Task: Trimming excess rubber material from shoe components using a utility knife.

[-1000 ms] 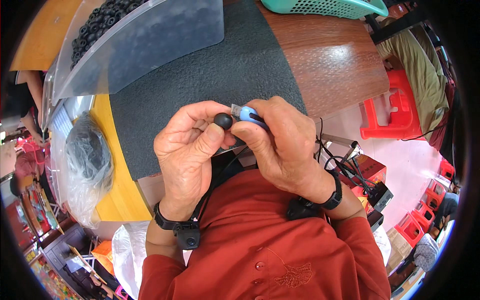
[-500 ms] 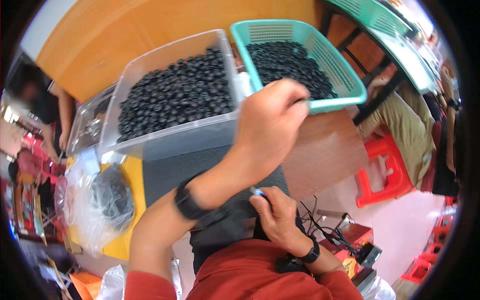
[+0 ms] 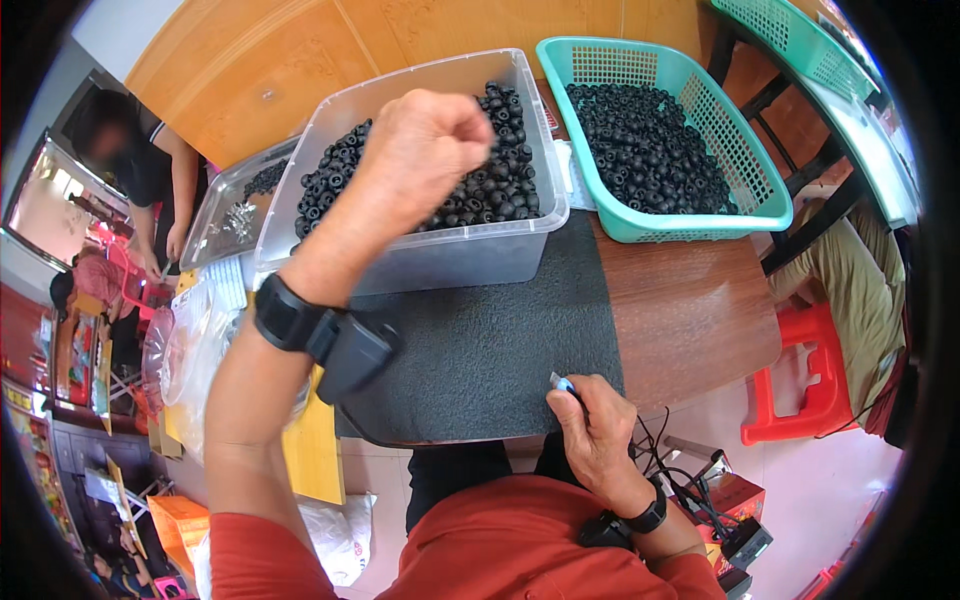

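My left hand [image 3: 425, 150] is raised over the clear plastic bin [image 3: 480, 240], its fingers closed. Whether anything is inside that fist is hidden. Below it, the bin is heaped with small round black parts with holes [image 3: 500, 195]. My right hand [image 3: 597, 432] rests by the table's front edge, wrapped round a small blue-handled knife [image 3: 564, 383]. The short metal blade points up and to the left, above the dark mat [image 3: 470, 350]. To the right of the bin, a green basket [image 3: 690, 230] holds a pile of similar black parts.
A shallow clear tray [image 3: 205, 235] with black and silvery bits lies left of the bin. Clear plastic bags [image 3: 200, 370] sit at the table's left. A red stool [image 3: 800, 390] and a seated person's leg [image 3: 850, 290] are at right. Another person [image 3: 150, 190] works at far left.
My left hand has moved left from beside the green basket to above the clear bin. The right hand still holds the knife by the table's edge. The view has shifted.
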`<action>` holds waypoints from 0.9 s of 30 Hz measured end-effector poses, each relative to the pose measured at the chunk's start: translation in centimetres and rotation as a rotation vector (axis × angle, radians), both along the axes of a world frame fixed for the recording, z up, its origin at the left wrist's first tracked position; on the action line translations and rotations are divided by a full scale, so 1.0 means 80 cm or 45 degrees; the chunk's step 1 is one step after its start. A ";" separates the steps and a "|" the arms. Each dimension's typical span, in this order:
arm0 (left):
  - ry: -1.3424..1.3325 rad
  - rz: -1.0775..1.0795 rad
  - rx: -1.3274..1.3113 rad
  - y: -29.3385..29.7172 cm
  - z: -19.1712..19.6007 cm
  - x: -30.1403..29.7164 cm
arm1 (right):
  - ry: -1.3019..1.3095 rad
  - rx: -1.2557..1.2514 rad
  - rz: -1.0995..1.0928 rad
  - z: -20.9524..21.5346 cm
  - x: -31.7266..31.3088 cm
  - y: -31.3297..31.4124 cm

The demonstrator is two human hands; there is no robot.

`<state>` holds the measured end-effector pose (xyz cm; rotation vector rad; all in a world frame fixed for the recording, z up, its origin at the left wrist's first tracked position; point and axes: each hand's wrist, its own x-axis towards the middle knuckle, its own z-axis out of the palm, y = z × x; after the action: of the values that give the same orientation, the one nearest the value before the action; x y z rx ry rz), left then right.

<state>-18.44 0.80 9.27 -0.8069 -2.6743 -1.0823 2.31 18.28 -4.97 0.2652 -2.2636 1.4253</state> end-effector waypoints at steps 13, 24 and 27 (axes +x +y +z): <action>-0.154 0.067 -0.603 -0.022 -0.021 -0.015 | 0.019 0.053 -0.032 -0.002 -0.001 -0.005; -0.327 0.029 -0.492 -0.030 -0.025 -0.019 | 0.032 0.105 -0.048 -0.005 -0.002 -0.006; -0.301 0.015 -0.551 -0.028 -0.019 -0.013 | 0.049 0.114 -0.066 -0.007 -0.002 -0.007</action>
<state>-19.44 -1.47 7.78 -0.7620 -3.1687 -0.6321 2.14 17.74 -5.53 0.2583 -2.2894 1.2841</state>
